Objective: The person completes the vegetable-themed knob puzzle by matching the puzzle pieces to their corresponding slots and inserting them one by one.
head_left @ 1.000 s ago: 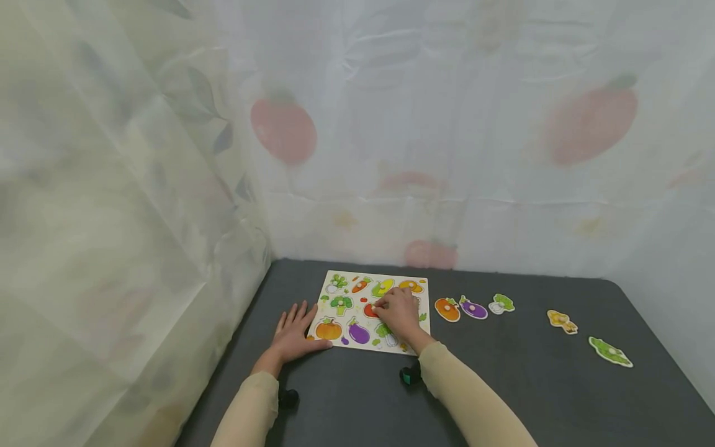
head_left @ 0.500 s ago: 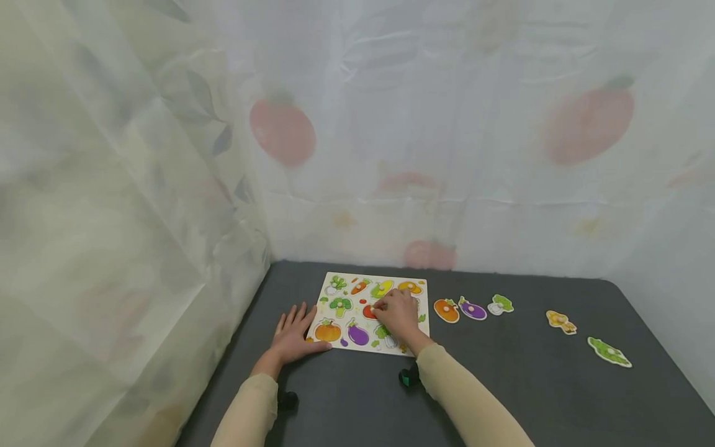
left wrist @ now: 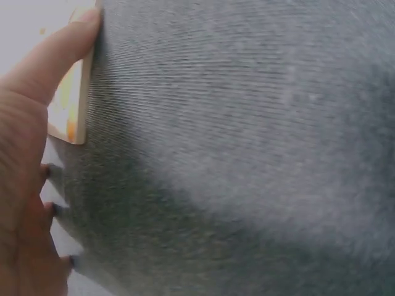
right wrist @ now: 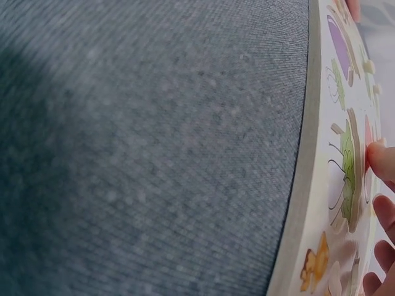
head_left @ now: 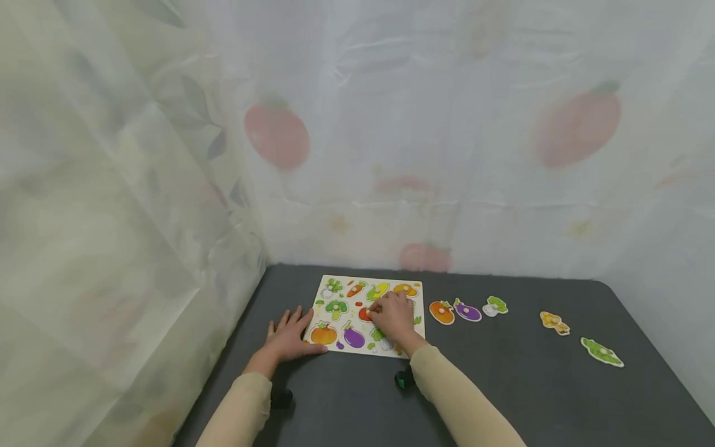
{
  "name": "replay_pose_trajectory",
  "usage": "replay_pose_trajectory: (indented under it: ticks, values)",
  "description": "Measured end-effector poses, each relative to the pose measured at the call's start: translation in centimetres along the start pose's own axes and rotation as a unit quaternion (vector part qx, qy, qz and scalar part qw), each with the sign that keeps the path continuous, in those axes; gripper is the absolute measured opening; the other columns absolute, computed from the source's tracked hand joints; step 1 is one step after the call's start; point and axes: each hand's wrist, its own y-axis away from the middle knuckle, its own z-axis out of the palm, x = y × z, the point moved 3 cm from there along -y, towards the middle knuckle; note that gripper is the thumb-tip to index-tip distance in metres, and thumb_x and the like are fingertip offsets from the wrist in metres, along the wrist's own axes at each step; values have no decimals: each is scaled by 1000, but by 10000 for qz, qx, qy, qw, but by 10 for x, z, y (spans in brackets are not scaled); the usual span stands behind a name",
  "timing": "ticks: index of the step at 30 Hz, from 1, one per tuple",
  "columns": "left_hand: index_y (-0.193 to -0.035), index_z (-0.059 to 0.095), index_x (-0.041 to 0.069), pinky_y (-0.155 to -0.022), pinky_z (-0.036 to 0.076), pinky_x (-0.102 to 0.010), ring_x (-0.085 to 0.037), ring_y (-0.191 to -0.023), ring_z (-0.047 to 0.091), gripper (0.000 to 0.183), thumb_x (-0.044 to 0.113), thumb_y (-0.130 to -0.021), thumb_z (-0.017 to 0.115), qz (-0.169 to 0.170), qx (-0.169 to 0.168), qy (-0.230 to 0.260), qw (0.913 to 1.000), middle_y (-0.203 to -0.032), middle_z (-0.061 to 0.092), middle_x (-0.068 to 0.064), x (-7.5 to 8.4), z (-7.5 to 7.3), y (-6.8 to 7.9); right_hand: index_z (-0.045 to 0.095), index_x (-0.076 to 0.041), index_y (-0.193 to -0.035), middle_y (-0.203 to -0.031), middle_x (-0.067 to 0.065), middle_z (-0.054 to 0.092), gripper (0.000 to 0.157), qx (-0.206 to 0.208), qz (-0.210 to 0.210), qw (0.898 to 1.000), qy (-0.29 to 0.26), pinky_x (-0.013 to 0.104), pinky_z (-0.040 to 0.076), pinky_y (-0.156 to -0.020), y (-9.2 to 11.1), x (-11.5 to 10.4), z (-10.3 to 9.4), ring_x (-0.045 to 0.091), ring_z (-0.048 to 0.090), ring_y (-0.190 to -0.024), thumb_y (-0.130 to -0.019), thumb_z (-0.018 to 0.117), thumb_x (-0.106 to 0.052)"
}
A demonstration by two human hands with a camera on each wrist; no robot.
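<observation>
A pale vegetable puzzle board (head_left: 354,316) lies on the dark table in the head view. My left hand (head_left: 289,338) rests at its left side with fingers spread, the thumb (left wrist: 74,37) lying over the board's edge in the left wrist view. Over the board's centre, my right hand (head_left: 395,315) pinches the red tomato piece (head_left: 364,315) at its spot, fingers hiding part of it. The thumb and a fingertip of that hand show at the board's surface in the right wrist view. Carrot (head_left: 355,290), corn (head_left: 377,291) and broccoli (head_left: 336,309) pictures surround it.
Right of the board lie an orange pumpkin piece (head_left: 442,313), a purple eggplant piece (head_left: 468,310) and a green-and-white leafy piece (head_left: 494,305). Farther right are a yellow-brown knobbly piece (head_left: 555,323) and a green pea pod piece (head_left: 601,352). Printed curtains (head_left: 357,155) enclose the table.
The head view has shifted slightly, so everything sits a little further left and lower. Both hands keep their places on the board; the right hand stays on the tomato piece.
</observation>
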Motion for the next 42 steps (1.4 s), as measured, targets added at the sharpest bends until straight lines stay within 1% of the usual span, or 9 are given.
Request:
replay_pose_trajectory:
  ticks: [5, 11, 18, 23, 25, 28, 34, 39, 42]
  values:
    - [-164, 30, 19, -109, 2, -82, -50, -152, 11, 109, 66, -78, 78, -263, -354, -119, 9990, -168, 18, -20, 8, -13, 1, 84, -25, -91, -103, -1, 65, 14, -14, 14, 10000, -9, 50, 40, -95, 0, 0, 0, 27, 48, -108, -88, 81, -38]
    - [-162, 35, 20, -106, 3, -85, -51, -151, 10, 104, 59, -78, 82, -409, -551, -9, 9976, -168, 20, -20, 7, -20, 0, 82, -25, -89, -103, -1, 65, 13, 70, -58, 10000, 12, 51, 40, -94, 0, 1, 2, 27, 49, -109, -88, 81, -38]
    - [-162, 34, 21, -105, 5, -86, -51, -151, 11, 103, 60, -80, 81, -362, -582, -72, 9976, -168, 20, -20, 6, -20, 2, 83, -24, -93, -99, -2, 64, 15, 156, -207, 9996, 131, 49, 40, -90, 3, 1, 3, 26, 49, -104, -90, 79, -38]
    - [-162, 34, 21, -105, 4, -86, -51, -151, 11, 102, 61, -80, 80, -330, -558, -114, 9978, -168, 19, -20, 4, -18, 1, 83, -25, -103, -106, -1, 65, 20, -112, -451, 9986, 246, 47, 41, -88, 6, 1, -4, 25, 48, -104, -94, 74, -40]
    - [-162, 34, 21, -105, 5, -86, -51, -151, 11, 103, 61, -80, 80, -328, -544, -126, 9979, -168, 19, -20, 4, -18, 0, 82, -26, -110, -112, -1, 66, 23, -198, -530, 9982, 209, 47, 42, -90, 6, 5, -9, 26, 49, -110, -96, 70, -41]
    - [-163, 34, 21, -105, 5, -86, -51, -151, 11, 104, 62, -79, 81, -315, -520, -154, 9980, -168, 20, -20, 5, -18, -1, 79, -24, -119, -120, 3, 67, 28, -149, -554, 9983, -104, 52, 42, -95, 8, 18, -24, 31, 49, -118, -98, 69, -38]
    - [-163, 33, 22, -105, 5, -86, -51, -151, 11, 105, 62, -79, 81, -306, -522, -175, 9980, -168, 20, -20, 5, -18, -5, 77, -14, -124, -127, 13, 65, 30, 383, -251, 9969, -645, 62, 36, -102, 10, 61, -69, 40, 46, -124, -99, 69, -30]
    - [-163, 32, 23, -106, 3, -85, -50, -152, 9, 105, 64, -79, 79, -344, -624, -172, 9973, -168, 17, -20, 6, -19, -5, 76, -11, -123, -125, 16, 65, 29, 721, -20, 9948, -718, 66, 30, -107, 20, 104, -103, 45, 43, -127, -100, 68, -27]
    - [-164, 30, 22, -106, 3, -85, -50, -152, 9, 105, 65, -81, 77, -328, -678, -197, 9970, -168, 16, -20, 7, -20, -4, 75, -9, -124, -123, 18, 65, 29, 837, 61, 9942, -669, 68, 30, -106, 33, 131, -120, 47, 42, -127, -101, 67, -24]
